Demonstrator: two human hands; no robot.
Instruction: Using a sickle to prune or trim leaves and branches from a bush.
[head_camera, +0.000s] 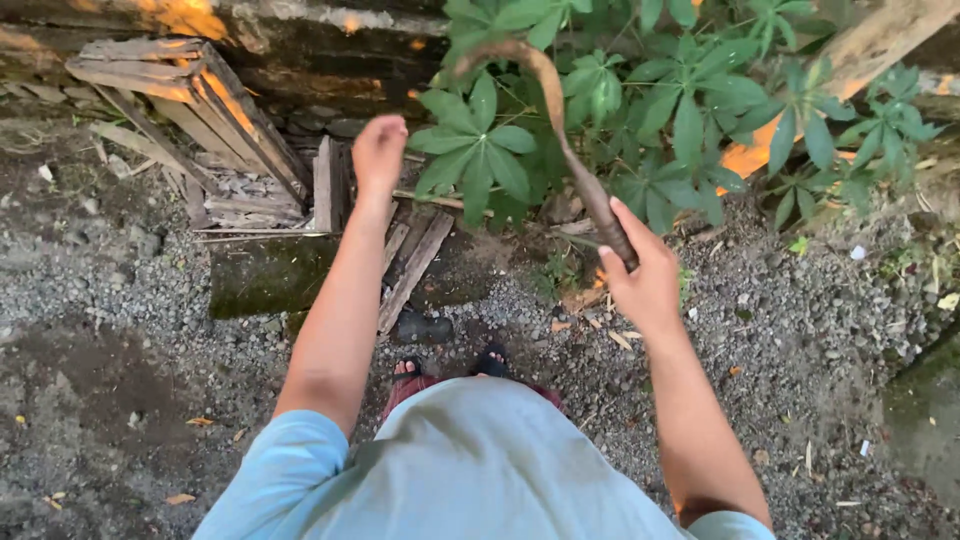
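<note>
Head view: right hand (645, 275) wrapped tight round dark handle of sickle (560, 120), curved rusty blade raised up over green leafy plant (640, 110). Left hand (380, 150) stretched forward, fingers curled loosely, holding nothing, just beside plant's nearest leaves. Pile of weathered wooden planks (200, 110) to left against old wall. Gravel ground (130, 290) underfoot, sandalled feet (450, 365) below, light blue shirt (460, 470) at bottom.
</note>
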